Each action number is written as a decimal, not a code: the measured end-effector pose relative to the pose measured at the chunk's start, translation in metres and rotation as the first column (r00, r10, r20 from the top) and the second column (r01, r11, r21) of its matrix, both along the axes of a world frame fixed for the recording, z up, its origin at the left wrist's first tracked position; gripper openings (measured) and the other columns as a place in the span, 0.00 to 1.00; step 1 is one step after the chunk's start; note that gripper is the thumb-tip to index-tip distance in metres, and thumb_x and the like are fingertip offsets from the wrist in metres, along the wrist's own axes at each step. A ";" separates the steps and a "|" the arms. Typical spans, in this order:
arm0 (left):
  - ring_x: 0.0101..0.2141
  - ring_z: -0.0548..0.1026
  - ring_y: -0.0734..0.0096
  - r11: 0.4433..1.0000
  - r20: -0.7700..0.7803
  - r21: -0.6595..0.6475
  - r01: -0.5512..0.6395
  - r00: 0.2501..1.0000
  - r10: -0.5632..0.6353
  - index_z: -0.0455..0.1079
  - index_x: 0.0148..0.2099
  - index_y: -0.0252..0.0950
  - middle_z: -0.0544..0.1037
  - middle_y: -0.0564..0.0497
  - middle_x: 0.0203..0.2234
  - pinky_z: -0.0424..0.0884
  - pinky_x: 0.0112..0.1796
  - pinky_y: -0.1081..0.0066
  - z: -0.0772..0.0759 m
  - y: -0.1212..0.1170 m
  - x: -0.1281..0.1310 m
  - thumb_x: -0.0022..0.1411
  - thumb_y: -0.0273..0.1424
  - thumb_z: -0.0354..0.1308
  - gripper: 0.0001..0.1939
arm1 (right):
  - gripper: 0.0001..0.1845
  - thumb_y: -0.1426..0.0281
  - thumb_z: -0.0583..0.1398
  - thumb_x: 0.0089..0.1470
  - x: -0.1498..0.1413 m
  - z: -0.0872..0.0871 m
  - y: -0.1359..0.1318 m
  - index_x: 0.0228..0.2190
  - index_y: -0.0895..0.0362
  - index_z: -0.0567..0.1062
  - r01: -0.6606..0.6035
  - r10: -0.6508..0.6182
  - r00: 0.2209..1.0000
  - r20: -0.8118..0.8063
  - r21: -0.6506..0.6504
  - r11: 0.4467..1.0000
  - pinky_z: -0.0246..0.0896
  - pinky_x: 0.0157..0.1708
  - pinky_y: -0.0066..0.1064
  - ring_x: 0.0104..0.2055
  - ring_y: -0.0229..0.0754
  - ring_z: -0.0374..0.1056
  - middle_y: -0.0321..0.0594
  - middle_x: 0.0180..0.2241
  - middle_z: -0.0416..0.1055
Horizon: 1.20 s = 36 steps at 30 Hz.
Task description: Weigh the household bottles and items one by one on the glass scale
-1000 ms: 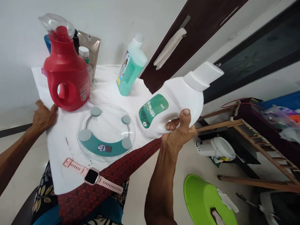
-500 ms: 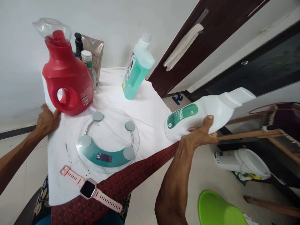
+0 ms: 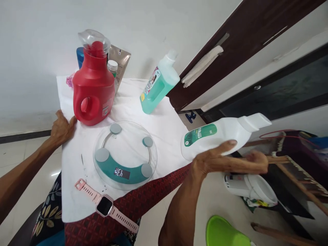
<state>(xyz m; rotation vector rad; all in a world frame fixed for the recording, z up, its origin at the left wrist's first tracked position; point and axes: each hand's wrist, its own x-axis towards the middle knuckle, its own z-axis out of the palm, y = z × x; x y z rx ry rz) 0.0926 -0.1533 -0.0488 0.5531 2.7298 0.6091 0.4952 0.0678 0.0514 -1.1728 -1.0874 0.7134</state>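
A white bottle with a green label (image 3: 216, 134) stands at the right edge of the cloth-covered table, looking tilted in this view. My right hand (image 3: 222, 160) is beside it, thumb lying along its side and fingers stretched out to the right, no longer wrapped round it. My left hand (image 3: 63, 128) grips the table's left edge, near the base of a red jug (image 3: 96, 87) with a clear cap. Between my hands lies a round glass scale (image 3: 125, 171) with lit digits on its display. A pink-strapped smartwatch (image 3: 104, 205) rests at the front edge.
A green liquid bottle (image 3: 159, 83) stands at the back. Behind the jug are a tan tube (image 3: 120, 61), a small white-capped bottle (image 3: 112, 66) and a blue container (image 3: 80, 56). On the floor are a white bucket (image 3: 258, 189) and a green basin (image 3: 222, 232).
My right hand's fingers have opened and come away from the white bottle. Digits on the scale's display look different and clearer. The view has shifted slightly; my left hand keeps its place.
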 end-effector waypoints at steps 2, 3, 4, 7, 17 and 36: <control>0.60 0.81 0.19 1.000 0.031 -0.017 -0.014 0.999 0.015 0.54 0.74 0.17 0.78 0.14 0.58 0.78 0.56 0.36 0.006 0.002 0.003 0.76 0.49 0.48 0.42 | 0.14 0.52 0.67 0.67 -0.043 0.005 0.007 0.41 0.45 0.71 0.043 -0.081 0.990 0.120 0.289 0.956 0.81 0.43 0.46 0.55 0.53 0.75 0.43 0.51 0.72; 0.60 0.81 0.19 1.000 0.046 -0.023 -0.018 0.999 0.019 0.54 0.74 0.17 0.78 0.14 0.59 0.77 0.57 0.37 0.009 0.003 0.004 0.75 0.47 0.50 0.41 | 0.15 0.53 0.69 0.65 -0.066 0.004 0.018 0.43 0.46 0.72 -0.031 -0.035 0.982 0.184 0.344 0.938 0.80 0.48 0.45 0.57 0.51 0.74 0.41 0.50 0.72; 0.61 0.80 0.19 0.999 0.057 -0.026 -0.021 0.998 0.022 0.53 0.74 0.17 0.77 0.14 0.59 0.77 0.58 0.36 0.012 0.004 0.006 0.76 0.46 0.50 0.40 | 0.17 0.53 0.70 0.64 -0.089 0.001 0.032 0.44 0.48 0.72 -0.131 0.063 0.974 0.216 0.320 0.938 0.79 0.51 0.43 0.56 0.47 0.74 0.40 0.49 0.72; 0.63 0.79 0.18 0.999 0.086 -0.020 -0.033 0.996 0.034 0.52 0.75 0.16 0.76 0.14 0.61 0.75 0.61 0.36 0.016 0.005 0.009 0.78 0.46 0.49 0.40 | 0.27 0.49 0.75 0.56 -0.148 -0.015 0.082 0.42 0.51 0.71 -0.279 0.261 0.954 0.151 0.116 0.953 0.75 0.49 0.36 0.48 0.41 0.73 0.35 0.43 0.73; 0.60 0.81 0.21 0.999 0.071 0.020 -0.032 0.997 0.030 0.53 0.74 0.19 0.79 0.16 0.59 0.76 0.60 0.38 0.006 0.004 0.005 0.79 0.45 0.50 0.37 | 0.29 0.46 0.73 0.59 -0.211 -0.028 0.147 0.23 0.50 0.70 -0.476 0.473 0.878 -0.073 -0.036 0.878 0.65 0.25 0.32 0.25 0.37 0.61 0.26 0.20 0.62; 0.65 0.78 0.24 0.998 0.124 0.035 -0.046 0.991 0.042 0.50 0.76 0.19 0.74 0.11 0.64 0.73 0.62 0.40 0.014 0.000 0.013 0.82 0.43 0.50 0.37 | 0.37 0.42 0.71 0.59 -0.090 0.030 -0.029 0.18 0.50 0.61 -0.360 0.394 0.906 -0.151 0.211 0.909 0.54 0.17 0.30 0.17 0.33 0.52 0.25 0.16 0.51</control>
